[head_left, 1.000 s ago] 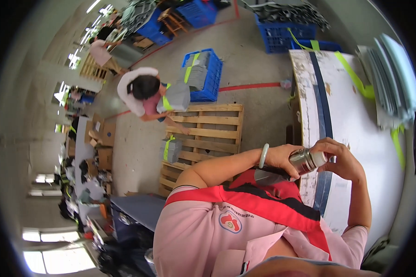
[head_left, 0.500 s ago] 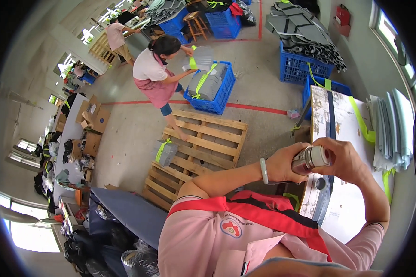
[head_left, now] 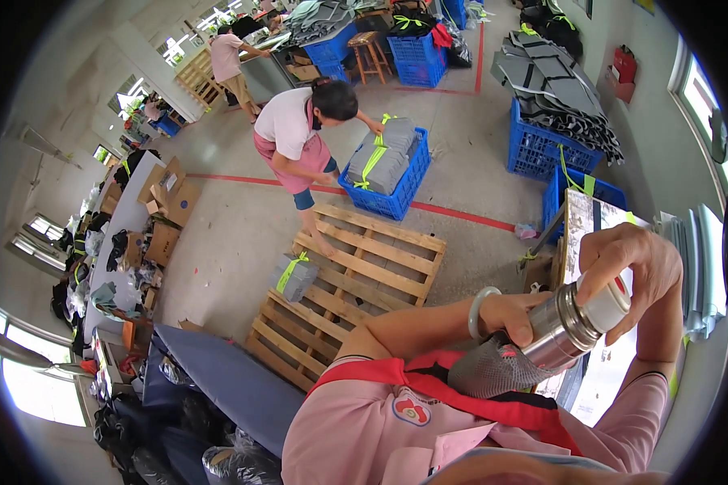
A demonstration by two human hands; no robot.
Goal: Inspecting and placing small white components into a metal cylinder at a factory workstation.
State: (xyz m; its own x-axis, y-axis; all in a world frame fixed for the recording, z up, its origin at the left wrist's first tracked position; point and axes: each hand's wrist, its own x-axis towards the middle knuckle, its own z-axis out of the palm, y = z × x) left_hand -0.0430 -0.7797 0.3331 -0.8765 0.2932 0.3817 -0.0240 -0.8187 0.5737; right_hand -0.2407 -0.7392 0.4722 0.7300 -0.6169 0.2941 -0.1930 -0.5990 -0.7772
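A steel thermos flask (head_left: 556,330) is held tilted in front of my chest, its base inside a grey mesh sleeve (head_left: 493,372). My left hand (head_left: 505,315), with a pale bangle on its wrist, is closed around the flask's body. The fingers of my right hand (head_left: 645,260) bend over the pale cap (head_left: 605,310) at the flask's upper end and grip it. Whether the cap sits tight or loose, I cannot tell. Behind the flask, partly hidden by my hands, stands a worn white table (head_left: 576,234).
Folded grey sheets (head_left: 704,267) are stacked at the table's right. A wooden pallet (head_left: 380,257) carries one grey bundle (head_left: 298,279). Beyond it, a co-worker (head_left: 287,129) bends at a blue crate (head_left: 404,194) of grey bundles. Another blue crate (head_left: 534,149) stands farther right.
The flask has come nearer my chest and shows more of its body and sleeve. My right fingers have moved over the cap. The co-worker has lowered a grey bundle into the crate.
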